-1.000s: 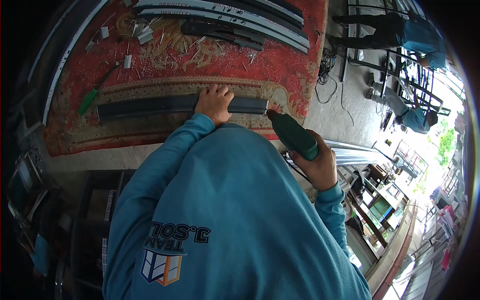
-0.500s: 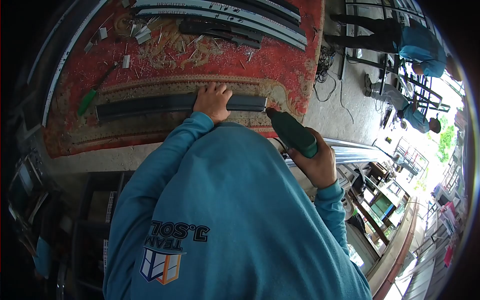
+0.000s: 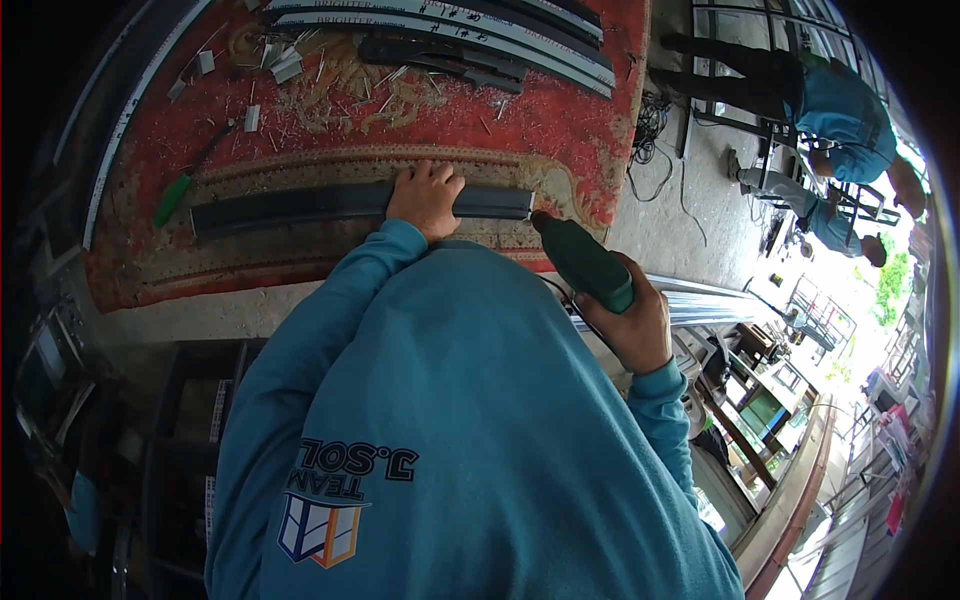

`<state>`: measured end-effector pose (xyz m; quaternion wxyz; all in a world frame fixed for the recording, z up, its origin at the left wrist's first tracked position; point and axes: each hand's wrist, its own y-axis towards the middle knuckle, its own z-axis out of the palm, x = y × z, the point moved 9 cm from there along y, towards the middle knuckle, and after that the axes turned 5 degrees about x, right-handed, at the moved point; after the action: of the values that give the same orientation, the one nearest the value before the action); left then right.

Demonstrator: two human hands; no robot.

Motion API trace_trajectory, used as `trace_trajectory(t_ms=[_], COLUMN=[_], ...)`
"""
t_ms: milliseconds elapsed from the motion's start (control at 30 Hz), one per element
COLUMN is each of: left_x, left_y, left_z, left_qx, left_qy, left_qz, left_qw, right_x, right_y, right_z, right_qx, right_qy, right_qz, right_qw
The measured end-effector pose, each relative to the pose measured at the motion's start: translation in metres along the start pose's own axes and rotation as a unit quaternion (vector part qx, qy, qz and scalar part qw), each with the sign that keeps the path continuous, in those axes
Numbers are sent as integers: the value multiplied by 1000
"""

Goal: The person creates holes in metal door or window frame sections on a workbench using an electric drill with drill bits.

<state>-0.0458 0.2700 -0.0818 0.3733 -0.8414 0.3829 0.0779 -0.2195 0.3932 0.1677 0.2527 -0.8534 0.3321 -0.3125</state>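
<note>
The dark bar (image 3: 300,211) seems stiff, light, best held across its width. Left grip (image 3: 425,203) holds it so; near its end, right grip (image 3: 645,322) clasps the green tool (image 3: 585,264).

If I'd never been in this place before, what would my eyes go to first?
Probably the big blue shirt, filling the bottom middle. Just above it on the right is a green power tool in the person's right grip, its tip by the end of a dark bar that the left grip rests on. Beyond those, a red carpet is littered with pale scraps.
</note>
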Motion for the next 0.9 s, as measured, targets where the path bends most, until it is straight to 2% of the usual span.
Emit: trace_trajectory(t_ms=[433,600,767,900], left_x=[-1,-2,-2,-2], left_y=[1,1,-2,-2], left_z=[0,-1,-4,-4], left_qx=[10,26,-19,-14], left_qy=[5,-7,-11,-17], left_qz=[1,6,16,20], left_qw=[1000,1000,1000,1000], right_x=[-6,-24,-21,-31], right_y=[12,30,39,36], right_z=[-5,-13,-15,-13], right_qx=[-1,34,63,67], right_qy=[-7,30,23,43], right_qz=[-14,-11,-9,45], right_qw=[1000,999,998,996])
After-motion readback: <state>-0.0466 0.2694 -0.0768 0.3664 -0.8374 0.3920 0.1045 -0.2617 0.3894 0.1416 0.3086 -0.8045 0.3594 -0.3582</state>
